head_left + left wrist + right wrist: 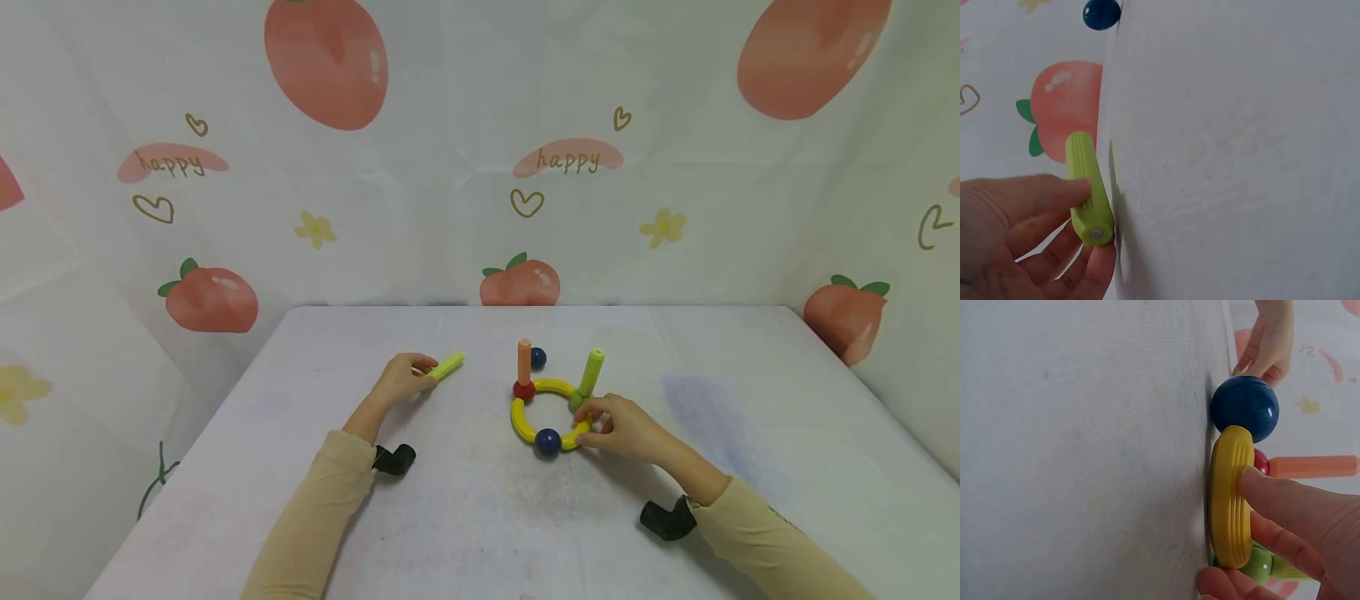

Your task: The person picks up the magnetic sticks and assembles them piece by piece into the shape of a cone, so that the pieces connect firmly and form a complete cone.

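One green stick [450, 365] is being pinched by the left hand [405, 377], at ten o'clock from a yellow ring [519, 421]; the right hand [621, 427] is pinching the ring's four-o'clock curve. A bluish smudge [701, 408] is marking the pale table [465, 533] at three o'clock; a peach-printed cloth [420, 200] is hanging at twelve.

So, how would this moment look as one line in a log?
Left hand: holds separate lime stick | right hand: grips yellow curve between front blue ball and green ball | orange stick: upright on red ball
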Action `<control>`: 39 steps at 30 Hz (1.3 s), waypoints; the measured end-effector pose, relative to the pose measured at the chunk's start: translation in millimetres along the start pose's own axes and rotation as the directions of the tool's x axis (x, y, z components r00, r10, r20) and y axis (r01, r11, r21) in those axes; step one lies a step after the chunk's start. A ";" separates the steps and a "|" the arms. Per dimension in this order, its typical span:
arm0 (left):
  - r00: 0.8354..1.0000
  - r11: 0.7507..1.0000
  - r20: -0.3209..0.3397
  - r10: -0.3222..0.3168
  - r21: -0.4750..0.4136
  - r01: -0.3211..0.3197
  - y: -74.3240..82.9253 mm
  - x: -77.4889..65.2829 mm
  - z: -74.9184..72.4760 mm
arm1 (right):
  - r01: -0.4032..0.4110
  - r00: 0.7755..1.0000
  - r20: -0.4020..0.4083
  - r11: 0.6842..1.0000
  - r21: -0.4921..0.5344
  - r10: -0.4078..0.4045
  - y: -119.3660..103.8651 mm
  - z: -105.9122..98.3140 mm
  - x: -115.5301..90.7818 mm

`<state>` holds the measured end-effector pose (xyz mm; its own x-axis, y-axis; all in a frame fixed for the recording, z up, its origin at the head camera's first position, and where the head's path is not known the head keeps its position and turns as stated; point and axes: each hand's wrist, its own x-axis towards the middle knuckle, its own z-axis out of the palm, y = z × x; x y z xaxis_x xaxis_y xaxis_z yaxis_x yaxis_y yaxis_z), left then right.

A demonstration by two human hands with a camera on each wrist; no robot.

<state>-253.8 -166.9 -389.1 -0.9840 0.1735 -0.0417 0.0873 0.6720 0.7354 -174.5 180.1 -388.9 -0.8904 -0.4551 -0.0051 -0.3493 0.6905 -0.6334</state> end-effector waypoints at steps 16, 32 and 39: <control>0.987 0.990 0.162 0.005 -0.139 0.018 16.9 -15.3 14.3 | -0.010 1.000 -0.009 1.000 -0.015 0.010 -0.7 2.1 1.0; 0.950 0.970 0.273 0.149 -0.228 -0.087 38.1 -30.6 31.4 | -0.038 0.999 -0.008 0.999 -0.030 0.038 -4.6 2.9 1.8; 0.929 0.957 0.305 0.211 -0.259 -0.132 49.7 -35.1 42.6 | -0.051 0.999 -0.007 0.998 -0.030 0.050 -7.2 4.4 1.0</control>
<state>-208.3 -108.9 -379.9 -0.8481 0.5221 -0.0898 0.1733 0.4336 0.8843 -171.5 172.1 -387.7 -0.9088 -0.4160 -0.0319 -0.3123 0.7290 -0.6091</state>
